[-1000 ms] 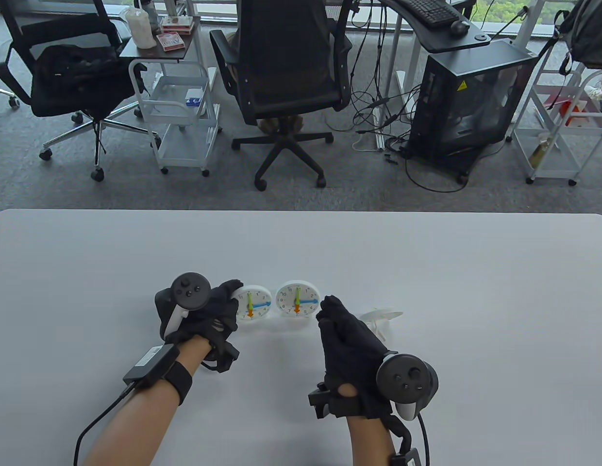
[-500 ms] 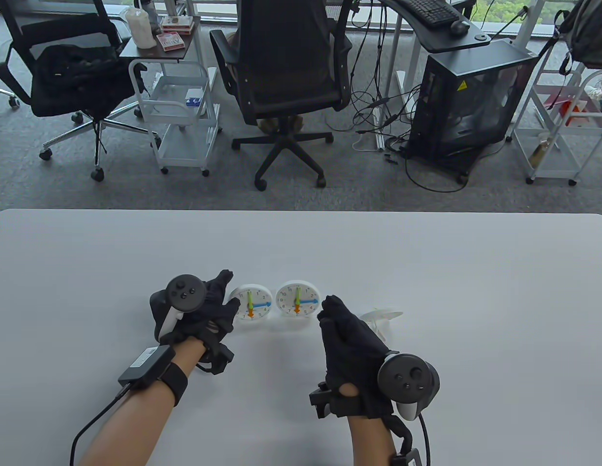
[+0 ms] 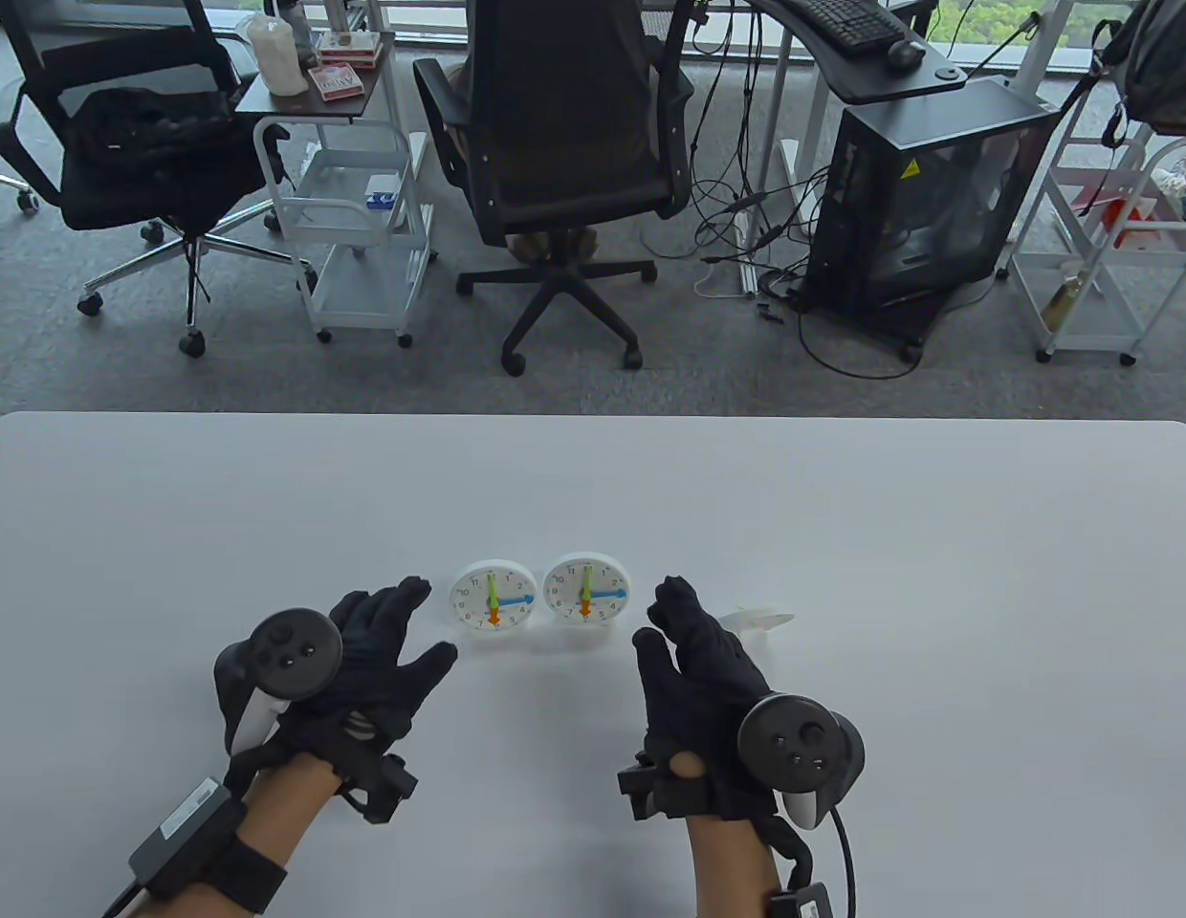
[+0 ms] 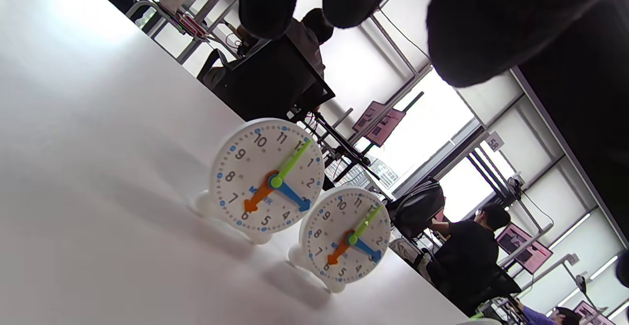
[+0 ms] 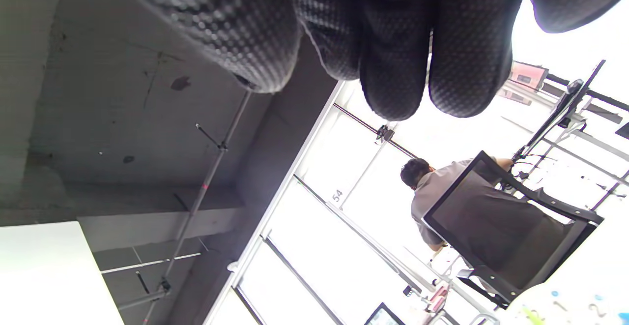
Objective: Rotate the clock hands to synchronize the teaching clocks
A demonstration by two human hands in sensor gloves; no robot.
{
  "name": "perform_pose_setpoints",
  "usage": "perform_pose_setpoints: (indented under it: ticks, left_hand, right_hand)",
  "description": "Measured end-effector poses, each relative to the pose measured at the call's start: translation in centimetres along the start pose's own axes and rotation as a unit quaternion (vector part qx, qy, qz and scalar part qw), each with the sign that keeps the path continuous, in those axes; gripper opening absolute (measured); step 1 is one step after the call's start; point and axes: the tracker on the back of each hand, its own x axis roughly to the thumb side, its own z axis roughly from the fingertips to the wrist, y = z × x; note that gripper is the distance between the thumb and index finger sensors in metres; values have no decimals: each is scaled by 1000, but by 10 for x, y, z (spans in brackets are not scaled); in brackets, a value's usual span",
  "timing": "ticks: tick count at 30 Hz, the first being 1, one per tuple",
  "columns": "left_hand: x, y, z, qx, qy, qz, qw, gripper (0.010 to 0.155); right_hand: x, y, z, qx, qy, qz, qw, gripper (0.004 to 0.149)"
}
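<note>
Two small white teaching clocks stand upright side by side on the white table (image 3: 842, 516), the left clock (image 3: 494, 597) and the right clock (image 3: 586, 588). Each shows a green hand up, a blue hand to the right and an orange hand down. Both also show in the left wrist view, the left clock (image 4: 268, 180) and the right clock (image 4: 346, 239). My left hand (image 3: 383, 631) lies open, fingers spread, left of the clocks and apart from them. My right hand (image 3: 674, 626) is open, just right of the right clock, holding nothing. The right wrist view shows only its fingertips (image 5: 393, 69) and a sliver of a clock at the bottom right corner.
A white plastic piece (image 3: 760, 622) lies on the table behind my right hand, partly hidden. Beyond the table's far edge stand office chairs (image 3: 564, 143), a white cart (image 3: 363, 220) and a computer case (image 3: 918, 201).
My left hand let go of the left clock's side and drew back down and left, opening its fingers. My right hand opened slightly and shifted a little right. The clocks stayed put.
</note>
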Motion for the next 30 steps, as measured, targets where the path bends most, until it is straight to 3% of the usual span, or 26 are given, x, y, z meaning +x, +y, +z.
perform_pose_setpoints:
  ticks: [4,9,14,23,30]
  left_hand:
    - [8,0,34,-13,-22,-4,1000,78]
    - [-3,-7,61,-34,-26,-6,999,77]
    - [-15,-10,59,-29,-30,5,999,76]
    - [-15,-15,62,-37,-41,10,998,75]
    - [-13,-17,64,-45,-48,18,998,75]
  right_hand:
    - [-6,2,0,4,5,31,999,66]
    - [-15,5,2,11,18,55,998,69]
    - [-25,0,3,-3,26,96,995,71]
    - [-55,-30,6,-81,92,130,984,72]
    - [-90,-33,12,-74,166,162,970,73]
